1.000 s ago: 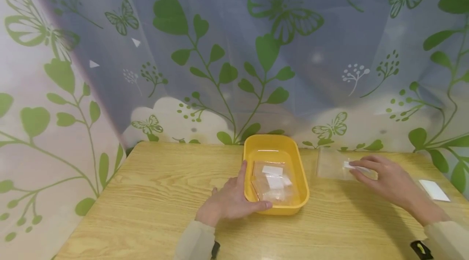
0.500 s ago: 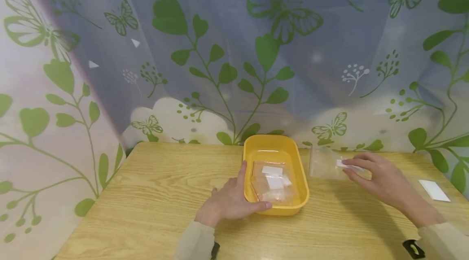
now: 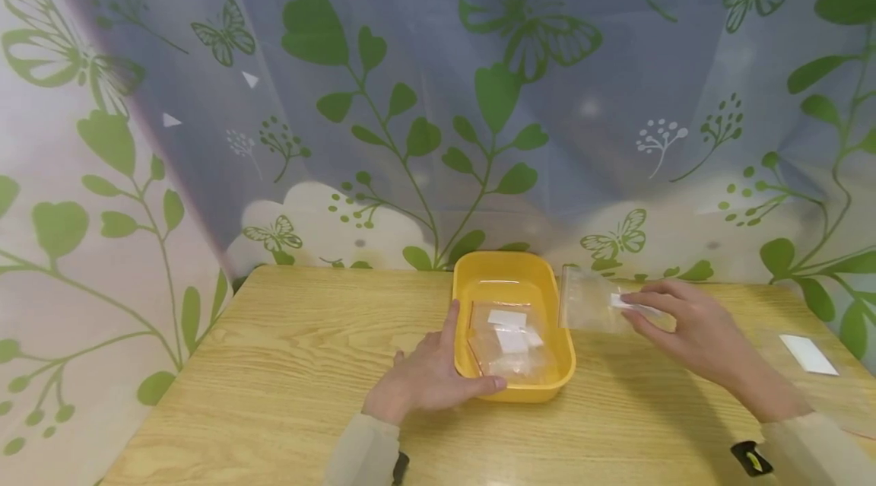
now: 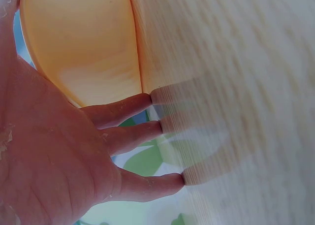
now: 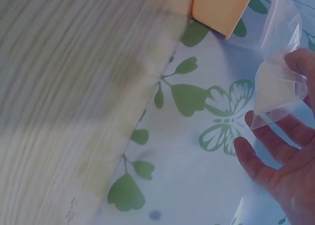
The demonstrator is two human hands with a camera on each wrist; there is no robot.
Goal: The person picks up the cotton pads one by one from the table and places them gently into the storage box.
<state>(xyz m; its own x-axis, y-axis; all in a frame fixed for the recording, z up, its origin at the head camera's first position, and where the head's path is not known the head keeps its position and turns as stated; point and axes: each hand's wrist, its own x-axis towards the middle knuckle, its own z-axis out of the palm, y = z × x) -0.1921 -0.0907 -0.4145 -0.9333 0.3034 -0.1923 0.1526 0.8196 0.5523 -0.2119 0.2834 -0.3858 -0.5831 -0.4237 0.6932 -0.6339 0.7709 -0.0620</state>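
In the head view my left hand (image 3: pixel 426 379) rests against the near left corner of a yellow plastic tub (image 3: pixel 527 393), thumb over the front rim and index finger along the left side. The left wrist view shows straight fingers (image 4: pixel 130 139) with tips at the tabletop. My right hand (image 3: pixel 698 330) pinches a clear zip bag (image 3: pixel 585 300) with a white card (image 3: pixel 619 300) in it, between thumb and fingers. The bag's zip end overlaps the tub's right rim in the head view. Inside the tub lie several clear bags (image 3: pixel 509 338) with white cards.
Another clear bag with a white card (image 3: pixel 809 354) lies on the wooden table (image 3: pixel 308 349) at the right, partly behind the right forearm. A curtain (image 3: pixel 383 189) with leaves and butterflies hangs right behind the table's back edge.
My right hand has moved left with the zip bag, bringing it from right of the tub to the tub's right rim. The left hand and tub have stayed put.
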